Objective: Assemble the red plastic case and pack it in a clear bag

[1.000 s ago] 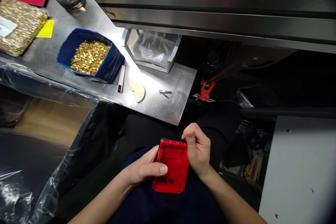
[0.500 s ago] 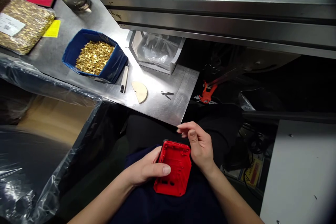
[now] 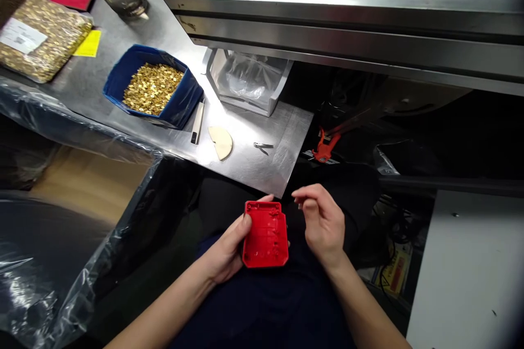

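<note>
A red plastic housing shell (image 3: 266, 237) lies in my left hand (image 3: 229, 248), its hollow side facing up. My left thumb presses on its left edge, and the fingers support it from beneath, mostly hidden. To the right of the shell, my right hand (image 3: 323, 223) hovers apart from it with loosely bent fingers and a raised thumb; nothing shows in it. On the metal table (image 3: 262, 174) ahead are small pliers or tweezers (image 3: 262, 147), a pale cut disc (image 3: 221, 143) and a white-handled knife or tool (image 3: 198, 121).
A blue bin (image 3: 180, 101) full of small brass-coloured pieces stands on the table, beside a grey bin (image 3: 278, 95) with clear bags. A bag of similar pieces (image 3: 49, 38) lies far left. A plastic-lined box (image 3: 135, 191) stands left; a steel frame (image 3: 327, 38) spans above.
The red shell has moved up and slightly left and turned more upright, with my left thumb shifting from its inside to its edge. My right hand has moved a little right, its fingers more bent.
</note>
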Action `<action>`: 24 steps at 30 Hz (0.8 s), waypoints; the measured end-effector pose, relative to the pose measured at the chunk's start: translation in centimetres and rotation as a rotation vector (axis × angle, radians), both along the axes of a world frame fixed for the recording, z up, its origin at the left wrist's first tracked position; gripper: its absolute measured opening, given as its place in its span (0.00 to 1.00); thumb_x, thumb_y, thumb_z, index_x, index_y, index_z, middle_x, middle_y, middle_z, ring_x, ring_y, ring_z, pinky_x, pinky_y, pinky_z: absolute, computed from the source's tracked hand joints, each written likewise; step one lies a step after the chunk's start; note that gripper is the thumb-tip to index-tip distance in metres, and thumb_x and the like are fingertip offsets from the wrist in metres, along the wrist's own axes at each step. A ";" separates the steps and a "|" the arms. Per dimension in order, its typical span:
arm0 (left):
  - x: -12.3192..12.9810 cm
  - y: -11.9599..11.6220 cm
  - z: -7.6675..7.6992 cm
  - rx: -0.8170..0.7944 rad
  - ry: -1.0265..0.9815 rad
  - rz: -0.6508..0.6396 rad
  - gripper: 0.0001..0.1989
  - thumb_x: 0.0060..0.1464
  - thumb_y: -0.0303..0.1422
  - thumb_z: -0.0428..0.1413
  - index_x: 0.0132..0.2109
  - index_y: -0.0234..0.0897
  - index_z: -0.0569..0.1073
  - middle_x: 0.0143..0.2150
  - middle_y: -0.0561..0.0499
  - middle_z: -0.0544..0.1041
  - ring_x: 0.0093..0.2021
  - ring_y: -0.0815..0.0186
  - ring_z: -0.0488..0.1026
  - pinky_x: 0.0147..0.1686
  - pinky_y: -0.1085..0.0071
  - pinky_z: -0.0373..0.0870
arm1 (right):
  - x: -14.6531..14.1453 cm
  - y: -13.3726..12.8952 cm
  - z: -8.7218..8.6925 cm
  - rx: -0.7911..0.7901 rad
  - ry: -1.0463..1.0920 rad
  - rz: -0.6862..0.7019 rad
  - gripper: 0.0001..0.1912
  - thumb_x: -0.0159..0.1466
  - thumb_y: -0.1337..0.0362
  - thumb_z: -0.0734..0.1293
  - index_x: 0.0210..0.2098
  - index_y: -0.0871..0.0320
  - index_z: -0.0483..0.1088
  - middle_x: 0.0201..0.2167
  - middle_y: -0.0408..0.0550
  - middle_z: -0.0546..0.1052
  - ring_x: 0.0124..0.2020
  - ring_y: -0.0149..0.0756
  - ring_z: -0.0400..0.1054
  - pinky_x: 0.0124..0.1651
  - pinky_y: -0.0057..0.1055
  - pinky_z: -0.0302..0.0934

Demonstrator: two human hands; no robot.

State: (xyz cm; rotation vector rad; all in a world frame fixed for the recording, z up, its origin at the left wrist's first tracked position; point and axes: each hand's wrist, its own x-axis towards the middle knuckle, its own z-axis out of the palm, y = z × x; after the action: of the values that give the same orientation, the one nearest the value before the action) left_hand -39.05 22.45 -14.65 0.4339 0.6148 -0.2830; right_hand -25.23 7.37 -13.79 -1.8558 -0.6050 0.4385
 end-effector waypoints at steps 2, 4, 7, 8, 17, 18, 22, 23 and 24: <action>0.4 0.2 0.4 0.093 0.040 0.042 0.40 0.60 0.58 0.55 0.71 0.47 0.58 0.64 0.38 0.73 0.59 0.48 0.75 0.60 0.50 0.69 | -0.1 -0.7 1.0 -0.027 -0.090 0.330 0.15 0.72 0.50 0.64 0.47 0.53 0.75 0.42 0.50 0.79 0.44 0.42 0.72 0.47 0.41 0.65; 0.9 0.4 0.9 0.186 0.057 0.035 0.38 0.62 0.57 0.52 0.72 0.48 0.55 0.66 0.40 0.72 0.64 0.50 0.70 0.65 0.53 0.64 | -0.4 -1.3 1.4 -0.117 -0.192 0.612 0.12 0.70 0.56 0.68 0.50 0.52 0.74 0.46 0.51 0.80 0.48 0.46 0.72 0.53 0.46 0.63; 1.6 1.0 1.4 0.325 0.037 -0.078 0.35 0.66 0.55 0.49 0.74 0.50 0.52 0.69 0.44 0.69 0.69 0.51 0.65 0.69 0.52 0.58 | -1.0 -1.8 1.0 -0.154 -0.221 0.632 0.11 0.69 0.68 0.67 0.49 0.52 0.75 0.46 0.49 0.81 0.47 0.44 0.73 0.56 0.46 0.62; 1.8 1.2 1.6 0.415 0.024 -0.121 0.34 0.67 0.54 0.48 0.73 0.51 0.53 0.70 0.45 0.67 0.70 0.52 0.63 0.71 0.52 0.55 | -1.2 -2.0 0.7 -0.119 -0.162 0.583 0.10 0.69 0.69 0.67 0.47 0.51 0.76 0.44 0.47 0.82 0.46 0.42 0.73 0.55 0.44 0.63; 3.7 2.1 1.9 0.829 -0.001 -0.110 0.17 0.66 0.44 0.56 0.54 0.41 0.80 0.56 0.46 0.81 0.57 0.52 0.76 0.59 0.59 0.69 | -2.9 -2.8 -0.7 0.071 0.342 0.392 0.06 0.67 0.56 0.72 0.41 0.48 0.80 0.40 0.43 0.82 0.44 0.40 0.74 0.50 0.38 0.62; 3.9 2.0 1.8 0.814 0.025 -0.091 0.17 0.66 0.44 0.56 0.52 0.40 0.82 0.55 0.45 0.82 0.55 0.52 0.77 0.58 0.60 0.70 | -3.1 -2.8 -0.7 0.064 0.331 0.385 0.07 0.67 0.55 0.72 0.41 0.49 0.81 0.39 0.44 0.82 0.43 0.40 0.74 0.51 0.38 0.61; 4.3 1.3 0.8 0.721 0.100 0.027 0.22 0.65 0.44 0.57 0.61 0.39 0.76 0.52 0.43 0.84 0.50 0.55 0.80 0.52 0.61 0.74 | -3.6 -2.8 -0.9 0.018 0.279 0.376 0.11 0.67 0.51 0.71 0.38 0.51 0.80 0.35 0.44 0.81 0.38 0.39 0.72 0.49 0.40 0.58; 4.3 1.1 0.4 0.697 0.107 0.045 0.25 0.65 0.44 0.57 0.65 0.39 0.71 0.52 0.42 0.84 0.49 0.55 0.81 0.49 0.62 0.75 | -3.7 -2.8 -0.9 0.015 0.280 0.379 0.11 0.67 0.51 0.71 0.38 0.51 0.81 0.33 0.44 0.81 0.36 0.38 0.72 0.48 0.40 0.58; 4.3 0.9 -0.1 0.679 0.109 0.055 0.29 0.65 0.44 0.57 0.69 0.39 0.66 0.51 0.42 0.84 0.47 0.56 0.81 0.47 0.63 0.76 | -3.7 -2.8 -0.9 0.013 0.291 0.379 0.12 0.67 0.51 0.71 0.37 0.52 0.81 0.33 0.44 0.81 0.35 0.38 0.71 0.47 0.39 0.59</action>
State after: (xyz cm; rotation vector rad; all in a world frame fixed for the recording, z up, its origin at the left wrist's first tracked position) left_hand -34.75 23.38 -14.74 1.0562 0.8244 -0.0360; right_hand -28.94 4.59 -14.64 -1.6238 -0.7564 0.9341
